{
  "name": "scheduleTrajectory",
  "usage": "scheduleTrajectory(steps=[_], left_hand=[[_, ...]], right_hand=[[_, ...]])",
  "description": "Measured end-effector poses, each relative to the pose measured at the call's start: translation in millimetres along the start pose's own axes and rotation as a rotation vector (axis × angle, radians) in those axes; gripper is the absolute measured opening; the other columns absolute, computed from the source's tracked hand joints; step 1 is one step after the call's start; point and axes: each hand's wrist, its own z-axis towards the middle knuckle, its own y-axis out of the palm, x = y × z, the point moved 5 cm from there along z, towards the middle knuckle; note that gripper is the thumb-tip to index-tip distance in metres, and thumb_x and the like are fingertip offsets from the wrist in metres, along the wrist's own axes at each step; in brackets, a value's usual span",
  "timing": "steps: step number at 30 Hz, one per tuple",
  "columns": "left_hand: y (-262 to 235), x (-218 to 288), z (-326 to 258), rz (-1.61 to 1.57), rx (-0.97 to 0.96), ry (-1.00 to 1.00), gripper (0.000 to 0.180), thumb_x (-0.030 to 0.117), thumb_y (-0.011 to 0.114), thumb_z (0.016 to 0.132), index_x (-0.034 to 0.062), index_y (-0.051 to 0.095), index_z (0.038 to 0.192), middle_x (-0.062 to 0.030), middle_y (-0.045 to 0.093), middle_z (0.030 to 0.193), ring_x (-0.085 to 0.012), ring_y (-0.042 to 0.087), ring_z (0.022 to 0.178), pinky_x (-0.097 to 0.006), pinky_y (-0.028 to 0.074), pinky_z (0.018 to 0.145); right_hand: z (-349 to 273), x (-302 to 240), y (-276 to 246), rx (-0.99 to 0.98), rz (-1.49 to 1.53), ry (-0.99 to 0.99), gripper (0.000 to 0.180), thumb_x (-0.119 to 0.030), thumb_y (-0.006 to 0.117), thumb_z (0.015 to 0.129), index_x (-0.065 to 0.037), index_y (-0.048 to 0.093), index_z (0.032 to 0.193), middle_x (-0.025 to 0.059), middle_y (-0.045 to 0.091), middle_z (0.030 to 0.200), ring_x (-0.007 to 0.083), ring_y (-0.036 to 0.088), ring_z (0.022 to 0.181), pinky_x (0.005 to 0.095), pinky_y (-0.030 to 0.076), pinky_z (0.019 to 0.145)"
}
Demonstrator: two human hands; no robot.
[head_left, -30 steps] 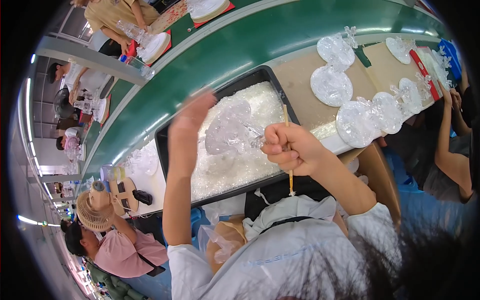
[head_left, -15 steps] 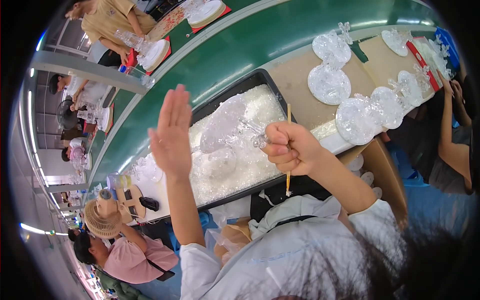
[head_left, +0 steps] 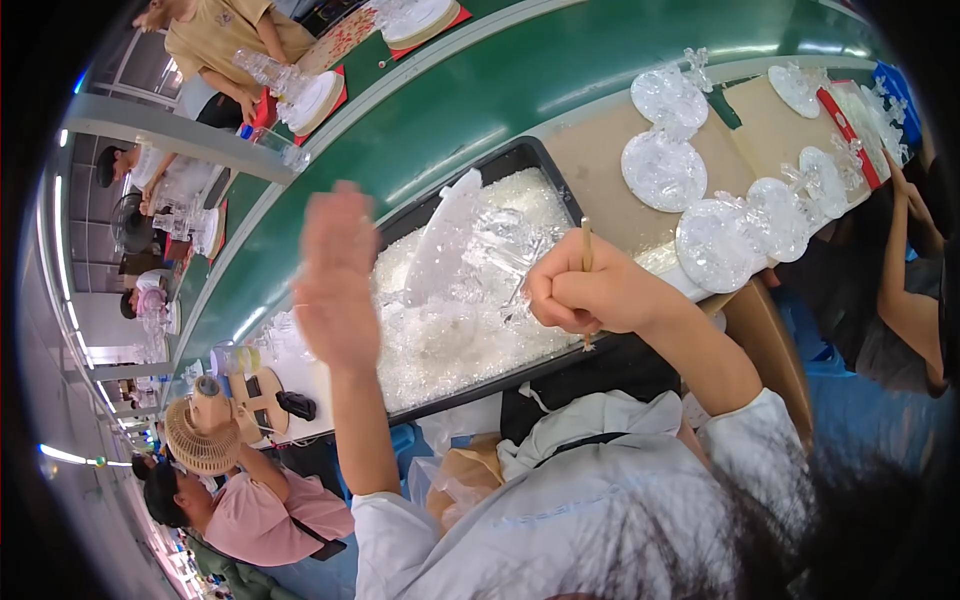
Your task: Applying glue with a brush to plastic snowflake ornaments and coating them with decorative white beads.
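My right hand point(head_left: 600, 285) is closed around the clear figure part of a clear plastic ornament. A thin wooden-handled brush point(head_left: 587, 236) sticks up through the same fist. The ornament's round frosted disc base point(head_left: 443, 245) tilts on edge above a black tray point(head_left: 490, 364) filled with white glittery flakes point(head_left: 440, 355). My left hand point(head_left: 340, 275) is raised beside the disc, apart from it, fingers stretched and slightly blurred by motion. Nothing shows in that palm. The fist hides part of the clear figure.
Several finished-looking glittery ornaments point(head_left: 664, 170) lie on cardboard point(head_left: 590, 150) to the right. A fan point(head_left: 205, 430) stands at the left, near a co-worker in pink point(head_left: 265, 505). Another person's hands point(head_left: 905, 195) are at the far right. An open carton point(head_left: 765, 335) sits below the table.
The disc has turned from facing up to tilting on edge, and its far rim has risen. My right fist has rolled over, bringing the brush more upright. My left hand has moved slightly.
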Motion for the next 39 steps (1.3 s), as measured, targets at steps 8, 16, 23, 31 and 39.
scheduleTrajectory(steps=[8,16,23,31,39], left_hand=[[22,-10,-21,0.775,-0.439,-0.219,0.078,0.052,0.043,0.097,-0.0054,0.033,0.148,-0.0188,0.036,0.153,-0.0285,0.034,0.142,-0.039,0.024,0.116],[8,19,-5,0.719,0.039,0.179,0.048,0.031,0.036,0.107,-0.0084,0.050,0.130,-0.0190,0.057,0.131,-0.0277,0.056,0.123,-0.042,0.035,0.111],[10,40,-13,1.344,0.045,0.325,0.021,0.014,0.057,0.097,0.0002,0.067,0.085,-0.0119,0.069,0.079,-0.0209,0.068,0.083,-0.042,0.043,0.103],[11,22,-9,1.954,-0.449,-0.719,0.014,0.011,0.062,0.093,0.0030,0.068,0.104,-0.0157,0.066,0.111,-0.0306,0.064,0.099,-0.047,0.043,0.099],[65,24,4,1.268,-0.437,-0.015,0.083,0.031,0.077,0.079,-0.0008,0.036,0.144,-0.0204,0.052,0.135,-0.0323,0.053,0.123,-0.042,0.047,0.097]], right_hand=[[3,-2,-1,-0.008,-0.164,-0.019,0.018,-0.005,0.048,0.072,-0.003,0.051,0.054,0.0008,0.047,0.051,0.0055,0.035,0.043,0.0229,0.027,0.038],[2,-4,-6,-0.067,-0.173,0.003,0.015,-0.002,0.046,0.074,-0.003,0.051,0.059,-0.0002,0.045,0.053,0.0047,0.036,0.045,0.0223,0.026,0.039],[7,-34,7,-0.065,-0.272,0.110,0.021,-0.001,0.045,0.078,-0.006,0.049,0.098,-0.0002,0.048,0.061,0.0063,0.040,0.051,0.0228,0.030,0.045],[34,-67,14,-0.017,-0.744,0.190,0.028,-0.007,0.045,0.084,-0.008,0.047,0.111,0.0030,0.048,0.059,0.0118,0.049,0.053,0.0287,0.039,0.051],[63,-76,29,0.029,-0.977,0.197,0.044,-0.015,0.049,0.086,0.000,0.043,0.128,0.0119,0.059,0.065,0.0195,0.059,0.056,0.0330,0.047,0.055]])
